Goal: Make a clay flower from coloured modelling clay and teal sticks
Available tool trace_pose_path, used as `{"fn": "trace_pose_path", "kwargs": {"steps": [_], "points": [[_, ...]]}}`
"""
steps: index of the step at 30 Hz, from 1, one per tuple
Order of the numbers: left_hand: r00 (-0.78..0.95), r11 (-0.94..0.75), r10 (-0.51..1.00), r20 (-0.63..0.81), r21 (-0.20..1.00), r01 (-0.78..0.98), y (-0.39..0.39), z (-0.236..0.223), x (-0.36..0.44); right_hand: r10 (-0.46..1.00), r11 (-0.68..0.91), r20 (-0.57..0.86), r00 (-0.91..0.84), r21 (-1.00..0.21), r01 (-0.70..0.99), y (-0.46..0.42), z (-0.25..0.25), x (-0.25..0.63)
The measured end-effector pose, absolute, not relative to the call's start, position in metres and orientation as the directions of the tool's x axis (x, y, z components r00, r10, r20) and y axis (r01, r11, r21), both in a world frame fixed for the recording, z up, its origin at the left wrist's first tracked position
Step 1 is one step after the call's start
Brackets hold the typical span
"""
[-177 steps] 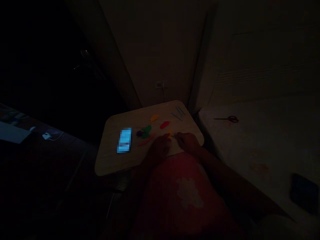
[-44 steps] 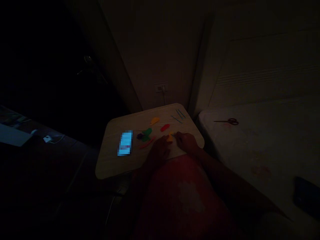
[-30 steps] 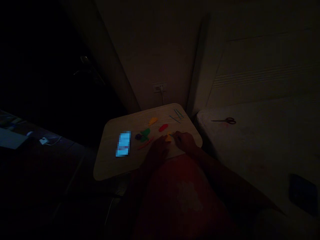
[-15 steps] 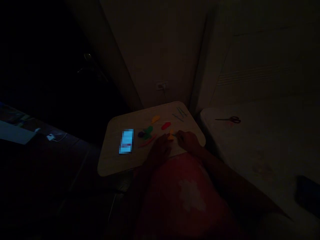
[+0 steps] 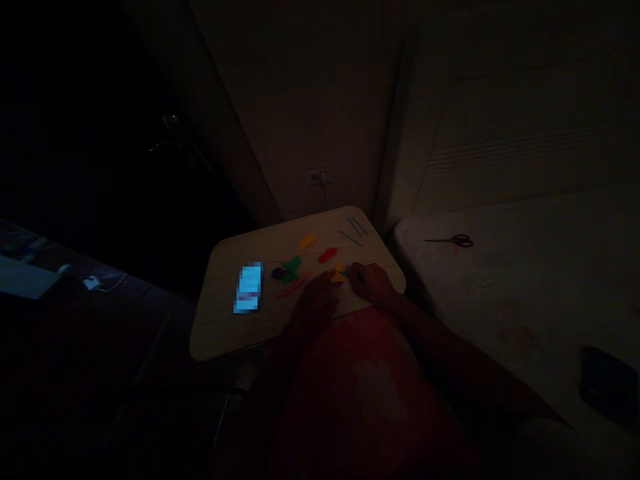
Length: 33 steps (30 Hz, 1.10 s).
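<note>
In the dim head view, a small yellow-orange piece [image 5: 339,272], apparently modelling clay, lies on the table between my hands. My left hand [image 5: 320,297] rests on the tabletop, fingers stretched out, their tips at the piece's left edge. Closed around a thin bluish stick-like tool [image 5: 344,273], my right hand [image 5: 371,283] has its tip against the yellow piece. Just beyond lies a red piece [image 5: 328,255]. A green piece [image 5: 291,269], a dark purple piece [image 5: 278,274] and a pinkish strip [image 5: 293,287] are left of my left hand. Farther back is a yellow half-round piece [image 5: 307,242].
A lit phone [image 5: 249,288] lies on the left of the small table [image 5: 215,333]. Several thin sticks [image 5: 356,230] are at its back right corner. Scissors [image 5: 453,241] and a dark object [image 5: 607,387] rest on the pale surface to the right. A wall socket [image 5: 319,175] holds a plug.
The whole view has shifted slightly, moving the table a little left and down. Both hands stay at the yellow piece, with hardly any movement visible.
</note>
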<state>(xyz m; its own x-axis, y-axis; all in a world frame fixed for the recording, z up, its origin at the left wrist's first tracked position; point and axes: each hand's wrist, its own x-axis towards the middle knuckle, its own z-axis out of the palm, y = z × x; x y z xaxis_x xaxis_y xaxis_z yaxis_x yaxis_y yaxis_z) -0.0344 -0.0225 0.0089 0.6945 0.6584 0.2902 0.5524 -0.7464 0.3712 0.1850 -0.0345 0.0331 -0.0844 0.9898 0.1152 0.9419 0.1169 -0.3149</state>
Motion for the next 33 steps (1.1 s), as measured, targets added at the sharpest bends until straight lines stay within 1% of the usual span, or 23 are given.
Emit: {"fn": "trace_pose_path", "kwargs": {"steps": [8, 13, 18, 22, 27, 31, 33], "points": [[0.690, -0.742, 0.663, 0.289, 0.376, 0.555, -0.024, 0.010, -0.034, 0.989, 0.120, 0.119, -0.085, -0.328, 0.937, -0.039, 0.034, 0.184], [0.693, -0.736, 0.668, 0.269, 0.374, 0.565, -0.023, 0.011, -0.033, 0.990, 0.113, 0.108, -0.086, -0.278, 0.954, -0.041, 0.032, 0.183], [0.682, -0.720, 0.685, 0.257, 0.385, 0.578, -0.024, 0.012, -0.032, 0.988, 0.133, 0.118, -0.098, -0.343, 0.930, -0.047, 0.029, 0.183], [0.691, -0.733, 0.671, 0.269, 0.384, 0.562, -0.026, 0.012, -0.031, 0.991, 0.100, 0.112, -0.069, -0.300, 0.949, -0.049, 0.027, 0.182], [0.678, -0.716, 0.688, 0.260, 0.395, 0.575, -0.025, 0.012, -0.032, 0.986, 0.154, 0.116, -0.123, -0.324, 0.933, -0.047, 0.030, 0.180], [0.683, -0.726, 0.678, 0.271, 0.391, 0.566, -0.024, 0.013, -0.032, 0.989, 0.126, 0.111, -0.098, -0.273, 0.954, -0.047, 0.029, 0.178], [0.685, -0.731, 0.673, 0.278, 0.391, 0.559, -0.024, 0.013, -0.032, 0.990, 0.125, 0.102, -0.100, -0.278, 0.952, -0.048, 0.028, 0.179]]}}
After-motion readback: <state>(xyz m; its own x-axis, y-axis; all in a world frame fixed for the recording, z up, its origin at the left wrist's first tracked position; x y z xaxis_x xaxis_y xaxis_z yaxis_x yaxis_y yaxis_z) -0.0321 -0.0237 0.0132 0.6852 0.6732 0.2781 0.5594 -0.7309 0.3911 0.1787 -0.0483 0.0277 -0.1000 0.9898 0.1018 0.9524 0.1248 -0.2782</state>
